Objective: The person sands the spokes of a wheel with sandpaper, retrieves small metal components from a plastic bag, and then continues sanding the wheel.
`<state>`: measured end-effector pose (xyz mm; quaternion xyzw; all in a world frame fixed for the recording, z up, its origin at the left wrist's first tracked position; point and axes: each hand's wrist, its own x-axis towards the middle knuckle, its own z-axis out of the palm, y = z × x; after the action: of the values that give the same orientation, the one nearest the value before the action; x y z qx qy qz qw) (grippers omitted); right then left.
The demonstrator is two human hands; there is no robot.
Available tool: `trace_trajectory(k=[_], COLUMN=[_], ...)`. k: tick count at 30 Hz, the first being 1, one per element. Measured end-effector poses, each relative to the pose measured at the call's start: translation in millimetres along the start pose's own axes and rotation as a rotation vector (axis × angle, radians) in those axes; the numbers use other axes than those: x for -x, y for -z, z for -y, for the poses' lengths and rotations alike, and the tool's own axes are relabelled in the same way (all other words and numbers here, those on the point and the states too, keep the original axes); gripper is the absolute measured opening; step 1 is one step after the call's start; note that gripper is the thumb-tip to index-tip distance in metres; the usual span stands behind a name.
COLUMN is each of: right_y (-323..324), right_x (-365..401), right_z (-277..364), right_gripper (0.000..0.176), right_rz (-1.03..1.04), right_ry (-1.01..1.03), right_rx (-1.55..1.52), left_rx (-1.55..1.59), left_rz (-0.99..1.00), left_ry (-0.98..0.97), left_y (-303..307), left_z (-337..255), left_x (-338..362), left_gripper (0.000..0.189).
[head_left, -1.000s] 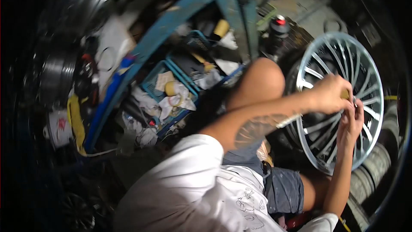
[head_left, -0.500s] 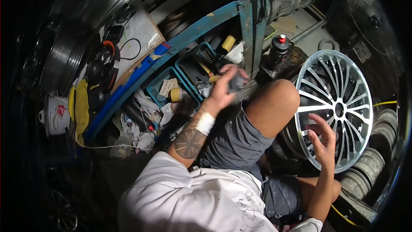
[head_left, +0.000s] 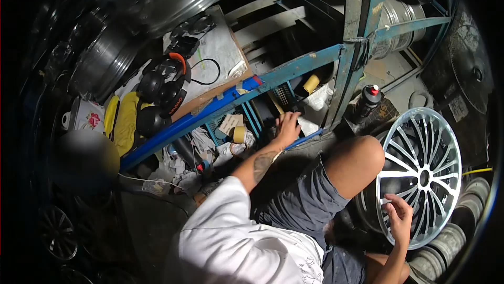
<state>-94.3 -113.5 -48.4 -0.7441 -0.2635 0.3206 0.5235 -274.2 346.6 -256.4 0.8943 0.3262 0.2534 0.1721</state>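
Observation:
My left hand (head_left: 287, 128) reaches past the blue frame rail into the baskets. Its fingers are bent down around something dark and partly hidden. Close by are a blue plastic basket (head_left: 253, 118) and a yellow cylinder (head_left: 311, 84). To the right stands an alloy wheel (head_left: 454, 179) with bright spokes, tilted beside my knee. In front of its lower left spokes is my right hand (head_left: 400, 214), fingers loosely curled, thumb and forefinger slightly apart. One pale spoke shows between those fingertips, and I see nothing else in this hand.
A black bottle (head_left: 366, 104) with a red cap stands behind the wheel. The blue metal frame (head_left: 210, 106) crosses in front of the baskets. Headphones (head_left: 170, 92) and yellow gloves (head_left: 124, 121) lie left. A roll of tape (head_left: 239, 135) sits among rags. More rims (head_left: 443, 247) line the right.
My left hand has gone from holding a dark block above my knee down into the baskets. The right hand keeps its place by the wheel, its fingers closer together. The view has shifted.

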Motion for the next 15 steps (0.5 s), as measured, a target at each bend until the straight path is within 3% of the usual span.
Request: trace_trajectory(k=[4, 6, 7, 8, 9, 10, 11, 12, 14, 15], right_y=[13, 17, 17, 18, 19, 17, 13, 12, 6, 3], right_x=[2, -1, 1, 4, 5, 4, 5, 9, 12, 15], right_z=[-4, -10, -10, -10, -9, -7, -3, 1, 9, 17], right_gripper=[0.018, 0.017, 0.017, 0.017, 0.017, 0.017, 0.017, 0.017, 0.019, 0.019], right_rz=[-0.011, -0.042, -0.05, -0.058, -0.064, -0.044, -0.03, -0.02, -0.003, 0.029], right_ry=[-0.006, 0.032, 0.035, 0.039, 0.047, 0.063, 0.078, 0.092, 0.181, 0.208], right_rx=[0.023, 0.053, 0.054, 0.055, 0.058, 0.1, 0.142, 0.185, 0.328, 0.347], left_rx=[0.32, 0.114, -0.049, 0.07, -0.236, -0.173, -0.5, -0.682, -0.748, -0.79], left_rz=[-0.095, -0.247, -0.298, -0.503, -0.691, -0.651, -0.555, -0.498, -0.23, -0.299], left_ry=[-0.476, -0.672, -0.682, -0.508, -0.324, 0.126, 0.352, 0.492, 0.57, 0.463], left_y=[131, 246, 305, 344, 393, 433, 470, 494, 502, 488], left_z=[-96, -135, -139, -136, -134, -149, -137, -98, -58, -53], left_x=[-3, -5, -4, -6, -9, -10, -17, -23, -26, -24], left_gripper=[0.032, 0.016, 0.007, 0.007, 0.003, 0.019, 0.036, 0.048, 0.054, 0.055])
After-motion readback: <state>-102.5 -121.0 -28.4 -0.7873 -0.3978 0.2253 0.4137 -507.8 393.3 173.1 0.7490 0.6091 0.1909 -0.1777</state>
